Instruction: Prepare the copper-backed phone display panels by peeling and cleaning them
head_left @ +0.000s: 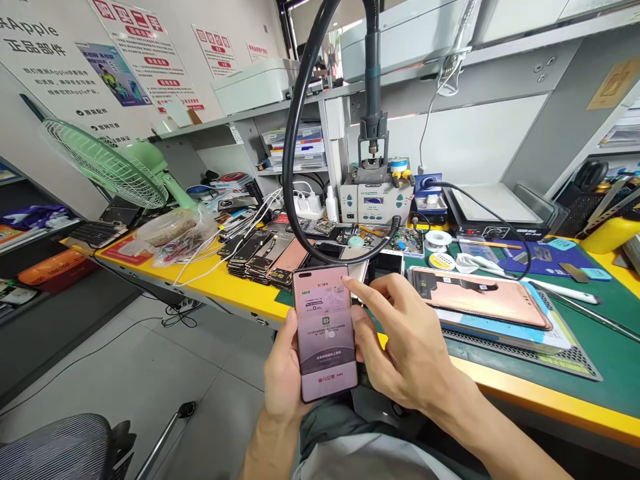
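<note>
A smartphone (327,343) with a lit screen is held upright over the front edge of the bench. My left hand (285,370) is closed round its left side and lower back. My right hand (407,340) is at the phone's right side, the index finger stretched to the upper right corner of the screen, the thumb beside the right edge and the other fingers curled. Right of the hands, a pinkish phone screen part (493,303) with a black flex cable lies on a blue-and-white stack on the green mat (615,353).
Stacked screen parts (250,253) lie left of the phone. A black hose (289,147) arches in front of a grey soldering station (375,200). A green fan (105,160) stands far left, a chair (60,447) lower left. A white-handled tool (565,290) lies right.
</note>
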`<move>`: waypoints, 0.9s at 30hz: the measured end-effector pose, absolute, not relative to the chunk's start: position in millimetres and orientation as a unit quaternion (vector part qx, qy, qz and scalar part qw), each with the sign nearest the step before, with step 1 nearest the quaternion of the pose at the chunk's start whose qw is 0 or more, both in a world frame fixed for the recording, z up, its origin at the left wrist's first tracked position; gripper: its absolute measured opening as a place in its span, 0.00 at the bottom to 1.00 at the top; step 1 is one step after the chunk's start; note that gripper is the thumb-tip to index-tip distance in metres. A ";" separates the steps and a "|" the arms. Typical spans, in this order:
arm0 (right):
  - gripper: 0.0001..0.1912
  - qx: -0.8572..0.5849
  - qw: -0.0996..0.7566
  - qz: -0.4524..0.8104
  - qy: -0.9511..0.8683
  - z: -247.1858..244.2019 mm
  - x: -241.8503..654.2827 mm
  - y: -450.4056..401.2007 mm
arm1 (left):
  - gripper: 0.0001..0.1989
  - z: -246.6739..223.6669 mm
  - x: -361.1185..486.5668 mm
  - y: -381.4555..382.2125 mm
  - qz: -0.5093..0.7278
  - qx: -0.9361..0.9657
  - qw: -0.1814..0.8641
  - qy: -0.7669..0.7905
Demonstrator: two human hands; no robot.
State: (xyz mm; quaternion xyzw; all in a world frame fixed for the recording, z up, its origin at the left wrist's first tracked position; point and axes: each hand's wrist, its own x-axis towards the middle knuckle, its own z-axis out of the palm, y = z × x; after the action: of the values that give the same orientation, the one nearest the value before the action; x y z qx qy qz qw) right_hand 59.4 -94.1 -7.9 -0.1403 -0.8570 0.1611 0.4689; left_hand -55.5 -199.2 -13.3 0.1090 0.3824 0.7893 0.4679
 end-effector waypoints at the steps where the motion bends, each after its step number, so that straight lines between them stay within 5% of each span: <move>1: 0.21 -0.141 0.468 0.160 -0.858 -7.7 59.6 -94.4 | 0.23 -13.8 -56.0 -199.5 0.789 0.108 0.469 0.381; 27: 0.24 -0.113 0.444 0.151 -0.876 -0.9 56.4 -102.1 | 0.20 -27.8 -63.2 -204.3 0.786 0.096 0.530 0.303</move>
State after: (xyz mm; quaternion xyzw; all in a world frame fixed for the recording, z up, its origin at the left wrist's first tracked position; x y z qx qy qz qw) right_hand 56.4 -102.1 -0.9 -0.1129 -0.8759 0.1514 0.4440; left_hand -63.2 -204.3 -27.8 0.0956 0.3033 0.7864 0.5297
